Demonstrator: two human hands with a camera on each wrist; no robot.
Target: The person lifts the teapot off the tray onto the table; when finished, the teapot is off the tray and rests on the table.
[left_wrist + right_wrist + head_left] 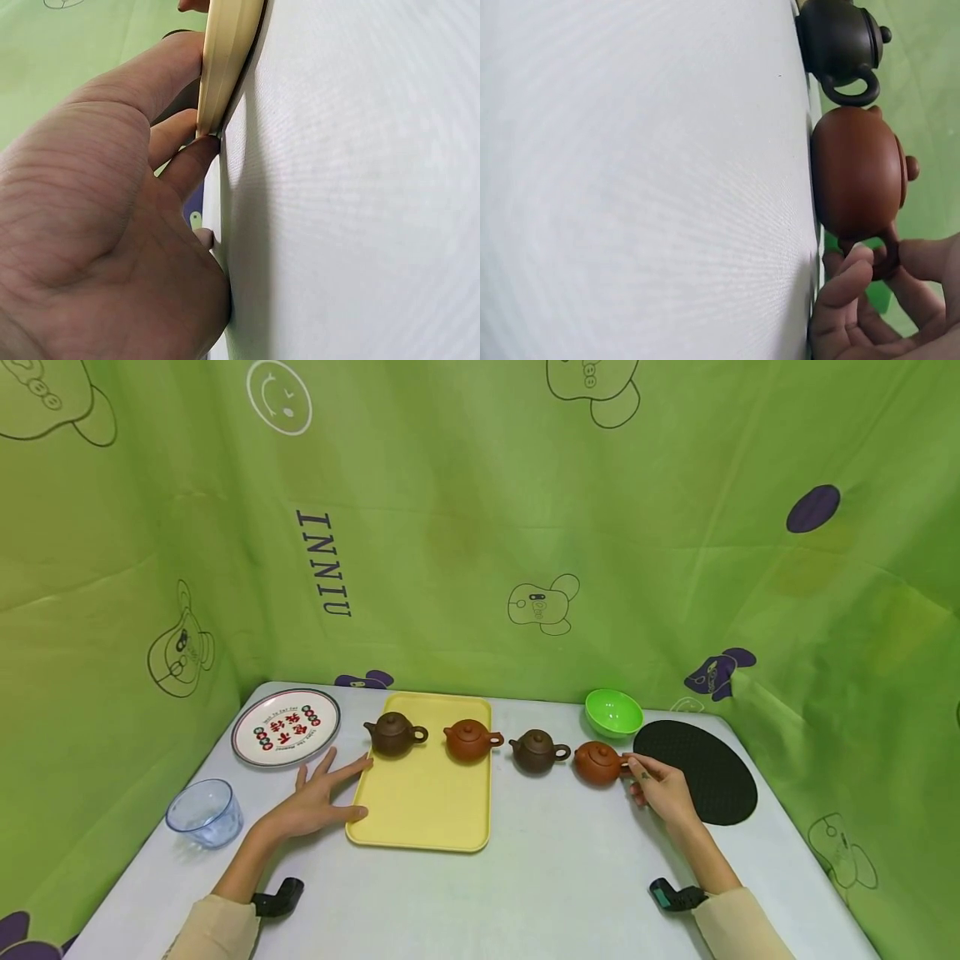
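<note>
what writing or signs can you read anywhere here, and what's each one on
"INNIU", in dark letters running sideways down the green cloth backdrop.
Red characters in the middle of the round plate: too small and blurred to read.
The teapots, the yellow tray and the bowls show no writing.

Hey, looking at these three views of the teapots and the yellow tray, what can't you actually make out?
- Printed plate: its lettering is too small to read in the head view.
- Right hand: in the right wrist view the bottom edge cuts it off; its grip on the reddish teapot handle shows only partly.
- Yellow tray: the left wrist view shows only its rim; the left hand fills the rest.
- All teapots: lids on, contents hidden.
</note>
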